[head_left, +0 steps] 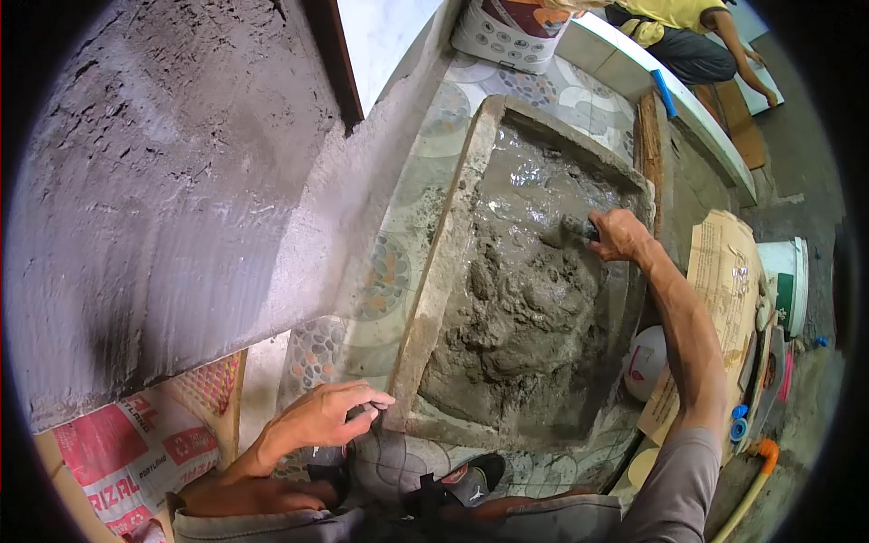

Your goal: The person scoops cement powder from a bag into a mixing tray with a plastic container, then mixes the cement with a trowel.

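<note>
My right hand (621, 235) clasps a tool (576, 228), open mortar (534, 317) leftward; my left hand (328, 412), half-curled, contents unclear, is by the trough (445, 261) corner.

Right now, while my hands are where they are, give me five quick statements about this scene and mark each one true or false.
1. The right hand grips a tool at the wet grey mix. True.
2. The left hand is buried in the mix. False: it is by the near left corner of the tray, clear of the mix.
3. The white bucket stands to the right of the tray. True.
4. The red and white sack lies at the picture's upper right. False: it is at the lower left.
5. A person in a yellow top is at the upper right. True.
</note>
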`<state>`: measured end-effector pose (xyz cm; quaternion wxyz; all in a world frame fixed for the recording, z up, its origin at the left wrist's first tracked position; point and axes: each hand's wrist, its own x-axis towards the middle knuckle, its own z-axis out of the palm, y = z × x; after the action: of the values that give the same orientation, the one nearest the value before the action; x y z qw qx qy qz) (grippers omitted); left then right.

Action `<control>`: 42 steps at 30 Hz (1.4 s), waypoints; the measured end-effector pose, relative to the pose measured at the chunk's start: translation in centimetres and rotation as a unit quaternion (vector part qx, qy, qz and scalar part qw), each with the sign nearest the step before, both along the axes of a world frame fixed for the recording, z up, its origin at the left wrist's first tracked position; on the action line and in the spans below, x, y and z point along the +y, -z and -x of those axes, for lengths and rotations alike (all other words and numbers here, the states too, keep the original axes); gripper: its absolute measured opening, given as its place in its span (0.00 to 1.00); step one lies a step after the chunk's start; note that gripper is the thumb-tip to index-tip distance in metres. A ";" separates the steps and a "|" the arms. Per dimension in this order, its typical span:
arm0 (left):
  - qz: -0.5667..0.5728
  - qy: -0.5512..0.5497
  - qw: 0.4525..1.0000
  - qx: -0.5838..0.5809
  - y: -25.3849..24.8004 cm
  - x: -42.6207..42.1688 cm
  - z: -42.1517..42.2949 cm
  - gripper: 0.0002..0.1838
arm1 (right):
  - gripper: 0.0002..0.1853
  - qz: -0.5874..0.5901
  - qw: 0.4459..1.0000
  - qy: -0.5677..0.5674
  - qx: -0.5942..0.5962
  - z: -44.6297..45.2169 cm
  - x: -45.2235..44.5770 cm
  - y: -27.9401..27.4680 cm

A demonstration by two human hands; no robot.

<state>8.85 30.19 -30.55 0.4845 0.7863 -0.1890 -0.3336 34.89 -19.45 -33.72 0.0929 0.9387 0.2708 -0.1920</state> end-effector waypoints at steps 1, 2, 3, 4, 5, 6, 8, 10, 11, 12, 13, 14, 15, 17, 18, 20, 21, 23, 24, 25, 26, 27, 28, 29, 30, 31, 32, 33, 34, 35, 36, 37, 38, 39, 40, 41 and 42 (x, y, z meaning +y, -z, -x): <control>0.005 -0.001 1.000 -0.002 0.0 0.0 0.2 0.15 | 0.20 0.003 1.000 -0.009 0.007 0.6 0.3 -0.6; 0.003 0.000 1.000 -0.001 -0.1 -0.1 0.1 0.15 | 0.20 0.006 1.000 -0.020 0.010 0.8 0.5 -1.5; 0.001 0.001 1.000 0.003 -0.5 -0.3 0.1 0.15 | 0.20 0.015 0.999 -0.036 0.023 1.4 0.7 -2.4; 0.000 0.002 1.000 0.008 -0.6 -0.4 0.1 0.15 | 0.20 0.024 0.998 -0.054 0.037 2.4 0.9 -3.4; 0.005 0.002 1.000 0.007 -0.4 -0.4 0.1 0.15 | 0.19 0.034 0.996 -0.071 0.052 3.5 1.1 -4.5; 0.010 0.002 1.000 0.007 -0.1 -0.4 0.1 0.15 | 0.20 0.047 0.995 -0.059 0.062 5.1 1.4 -5.4; 0.018 0.004 1.000 -0.002 0.0 -0.6 0.1 0.15 | 0.22 0.073 0.994 -0.035 0.077 9.4 2.5 -7.5; 0.021 0.010 1.000 -0.019 -0.1 -1.0 0.0 0.15 | 0.19 0.127 0.989 -0.027 0.071 13.5 4.7 -9.9; 0.024 0.015 0.999 -0.024 0.0 -1.1 -0.1 0.15 | 0.18 0.133 0.989 -0.038 0.055 15.5 5.5 -10.7; 0.027 0.021 0.999 -0.026 0.1 -1.3 0.0 0.15 | 0.16 0.140 0.988 -0.049 0.044 17.6 6.1 -11.3; 0.030 0.028 0.999 -0.029 0.2 -1.4 0.0 0.15 | 0.16 0.144 0.989 -0.034 0.031 19.4 6.7 -11.8; 0.031 0.031 0.999 -0.032 -0.2 -1.6 -0.1 0.15 | 0.16 0.147 0.989 -0.020 0.016 21.1 7.2 -12.1; 0.032 0.034 0.998 -0.033 -0.7 -1.9 -0.3 0.15 | 0.15 0.151 0.989 -0.006 0.003 22.6 7.8 -12.6; 0.037 0.034 0.998 -0.043 -1.1 -2.0 -0.3 0.15 | 0.17 0.161 0.985 0.060 0.010 24.9 9.1 -14.2; 0.040 0.034 0.997 -0.049 -1.1 -2.0 -0.3 0.15 | 0.18 0.167 0.981 0.094 0.016 26.1 9.5 -14.9; 0.047 0.039 0.996 -0.065 -1.2 -2.0 -0.5 0.15 | 0.17 0.132 0.981 0.141 0.017 28.1 9.4 -15.2; 0.050 0.046 0.995 -0.074 -1.6 -2.0 -1.1 0.16 | 0.16 0.136 0.976 0.165 0.032 28.7 9.3 -14.8; 0.062 0.065 0.991 -0.099 -3.2 -2.2 -2.9 0.16 | 0.13 0.152 0.968 0.197 0.030 30.0 8.7 -12.2; 0.072 0.077 0.988 -0.115 -4.4 -2.8 -4.1 0.17 | 0.13 0.152 0.970 0.191 -0.001 29.9 7.8 -9.5; 0.082 0.092 0.984 -0.130 -5.9 -3.5 -5.3 0.17 | 0.12 0.151 0.970 0.187 -0.032 29.6 6.8 -6.4; 0.084 0.103 0.980 -0.145 -7.6 -4.4 -6.4 0.17 | 0.12 0.151 0.970 0.182 -0.061 29.2 5.9 -4.0; 0.085 0.115 0.976 -0.163 -9.6 -5.5 -7.8 0.17 | 0.12 0.156 0.968 0.188 -0.055 27.6 5.2 -1.9; 0.083 0.126 0.972 -0.183 -11.8 -6.4 -9.0 0.18 | 0.13 0.158 0.967 0.193 -0.050 25.5 4.9 -1.0; 0.092 0.135 0.961 -0.225 -14.2 -7.3 -10.2 0.18 | 0.13 0.114 0.971 0.209 -0.014 24.0 4.8 -2.2; 0.106 0.140 0.949 -0.261 -16.5 -8.4 -11.0 0.18 | 0.13 0.075 0.972 0.220 0.026 23.0 4.4 -3.7; 0.125 0.148 0.937 -0.291 -18.3 -9.7 -10.9 0.18 | 0.13 0.030 0.968 0.245 0.051 22.2 4.0 -4.6; 0.140 0.172 0.924 -0.310 -19.7 -11.1 -10.7 0.19 | 0.14 -0.016 0.960 0.272 0.068 21.1 3.6 -5.6; 0.150 0.192 0.910 -0.335 -21.1 -12.2 -10.6 0.21 | 0.17 -0.053 0.919 0.354 0.166 19.7 4.2 -8.1; 0.158 0.211 0.896 -0.356 -22.6 -13.2 -10.2 0.22 | 0.19 -0.062 0.900 0.390 0.186 19.5 5.1 -10.8; 0.156 0.250 0.890 -0.348 -24.1 -14.5 -9.5 0.22 | 0.21 -0.070 0.878 0.425 0.207 19.3 5.8 -13.6; 0.155 0.288 0.884 -0.335 -25.3 -16.0 -8.3 0.23 | 0.24 -0.077 0.854 0.459 0.231 19.3 6.2 -15.1; 0.177 0.313 0.865 -0.349 -25.7 -17.8 -6.9 0.21 | 0.26 -0.068 0.850 0.465 0.238 20.2 5.7 -15.0; 0.201 0.337 0.846 -0.362 -25.8 -19.6 -5.5 0.19 | 0.27 -0.066 0.851 0.479 0.205 21.5 5.7 -14.8; 0.219 0.363 0.832 -0.358 -26.1 -21.1 -4.3 0.18 | 0.27 -0.063 0.851 0.492 0.172 22.9 5.9 -14.5; 0.239 0.390 0.816 -0.355 -26.3 -22.7 -3.1 0.17 | 0.28 -0.059 0.849 0.507 0.138 23.8 6.0 -14.4; 0.293 0.377 0.813 -0.333 -25.7 -24.6 -1.7 0.17 | 0.29 -0.071 0.846 0.514 0.118 24.0 6.2 -14.4; 0.345 0.363 0.808 -0.308 -24.4 -26.5 -0.1 0.17 | 0.29 -0.081 0.832 0.540 0.098 23.8 6.3 -12.9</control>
<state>8.92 3.71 -6.16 0.4837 0.5026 -0.7031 -0.1380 11.11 -13.10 -20.80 -0.1291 0.9163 -0.2564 -0.2794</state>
